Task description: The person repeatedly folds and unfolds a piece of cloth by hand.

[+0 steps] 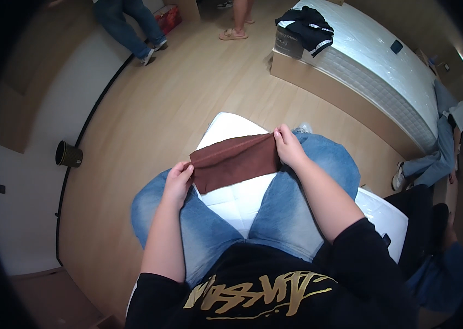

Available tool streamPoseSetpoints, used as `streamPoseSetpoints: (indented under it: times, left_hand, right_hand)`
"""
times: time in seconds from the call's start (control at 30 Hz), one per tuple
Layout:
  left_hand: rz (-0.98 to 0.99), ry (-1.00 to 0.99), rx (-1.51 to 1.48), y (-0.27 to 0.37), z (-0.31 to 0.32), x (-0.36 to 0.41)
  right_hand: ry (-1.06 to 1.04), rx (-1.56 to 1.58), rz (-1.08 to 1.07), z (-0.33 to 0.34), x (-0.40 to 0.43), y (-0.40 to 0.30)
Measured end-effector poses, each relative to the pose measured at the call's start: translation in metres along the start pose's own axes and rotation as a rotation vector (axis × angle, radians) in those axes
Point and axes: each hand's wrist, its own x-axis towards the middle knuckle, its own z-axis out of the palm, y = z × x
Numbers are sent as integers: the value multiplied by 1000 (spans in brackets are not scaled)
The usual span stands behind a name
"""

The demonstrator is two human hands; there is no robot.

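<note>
A folded brown cloth [237,162] is stretched between my two hands, above my lap. My left hand [179,181] pinches its left end between thumb and fingers. The upper right corner is gripped by my right hand [288,144], which is held a little farther from my body. A crease runs along the cloth near its upper edge. Beneath it lies a white padded surface [235,205], visible between my thighs and beyond the cloth. My legs, in blue jeans [293,214], are spread to either side of it.
A plastic-wrapped mattress [363,49] stands at the upper right, with a black garment [309,31] on its corner. A dark wastebasket [69,154] sits by the left wall. Other people stand at the far end; others are at the right. Wooden flooring [133,123] surrounds me.
</note>
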Motion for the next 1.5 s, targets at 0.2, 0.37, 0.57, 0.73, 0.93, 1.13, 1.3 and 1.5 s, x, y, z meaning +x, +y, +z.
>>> streamPoseSetpoints:
  times: [0.2, 0.37, 0.57, 0.73, 0.93, 1.13, 1.3, 1.5]
  left_hand:
    - [320, 393, 423, -50, 7, 44]
    - [332, 526, 608, -53, 10, 63]
    - [333, 609, 769, -52, 8, 66]
    - [129, 583, 807, -52, -1, 59]
    - [-61, 434, 837, -51, -12, 31]
    - [35, 293, 1162, -35, 15, 4]
    - [192, 169, 1130, -30, 26, 11]
    - [31, 319, 1296, -30, 49, 8]
  right_hand:
    - [14, -244, 104, 40, 20, 7]
    - [4, -298, 160, 43, 33, 20]
    - [-72, -381, 305, 36, 35, 12]
    - [-98, -444, 337, 39, 34, 14]
    - [-24, -439, 324, 35, 32, 13]
    - [-169, -436, 378, 9, 9, -15]
    - [-382, -729, 332, -7, -15, -43]
    - [-495, -877, 287, 7, -20, -38]
